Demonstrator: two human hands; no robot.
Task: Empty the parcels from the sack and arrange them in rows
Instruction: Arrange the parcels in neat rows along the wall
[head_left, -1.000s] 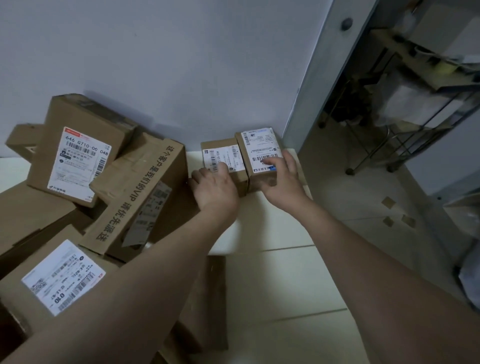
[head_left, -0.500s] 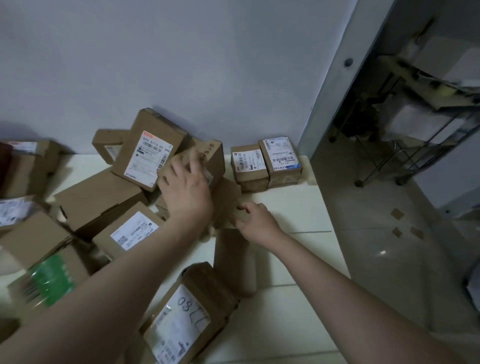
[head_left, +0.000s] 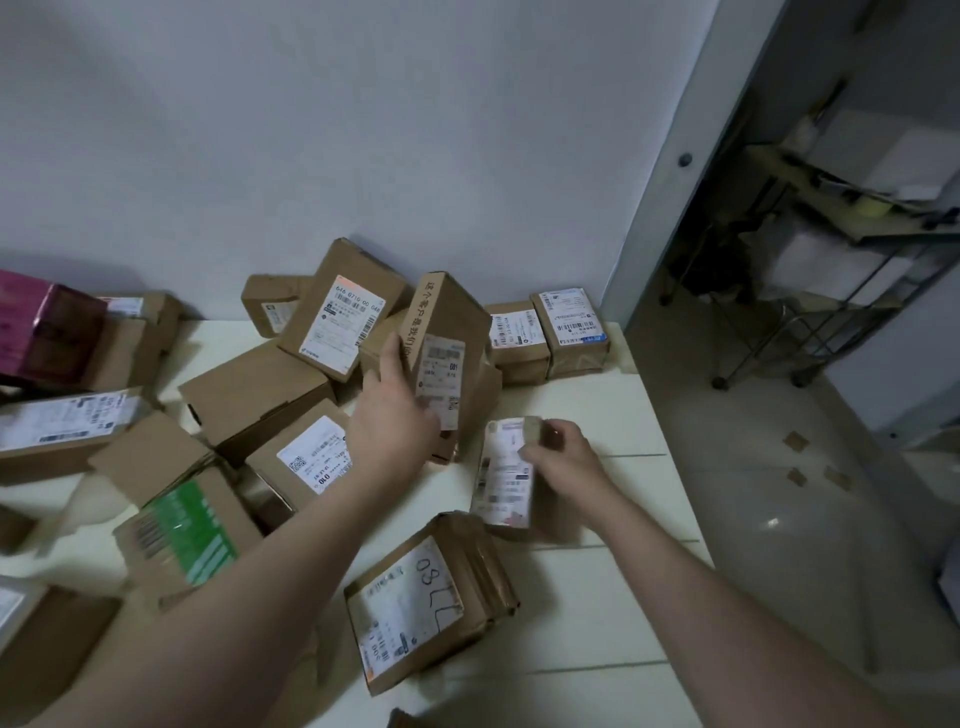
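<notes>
Two small labelled cardboard parcels (head_left: 570, 327) stand side by side against the wall at the back right of the white floor mat (head_left: 597, 582). My left hand (head_left: 392, 421) grips a tall brown parcel with printed characters (head_left: 447, 353), tipped upright above the pile. My right hand (head_left: 563, 457) holds the top end of a slim parcel with a white label (head_left: 506, 478), just right of it. A heap of brown parcels (head_left: 249, 395) lies to the left.
A parcel marked with handwritten digits (head_left: 421, 597) lies in front. A green-labelled box (head_left: 187, 535) and a pink box (head_left: 36, 332) sit at the left. A metal trolley rack (head_left: 831, 270) stands past the door frame on the tiled floor at the right.
Both hands left the two small parcels at the wall. My left hand took the tall parcel from the pile and lifted it upright. My right hand picked up the slim labelled parcel.
</notes>
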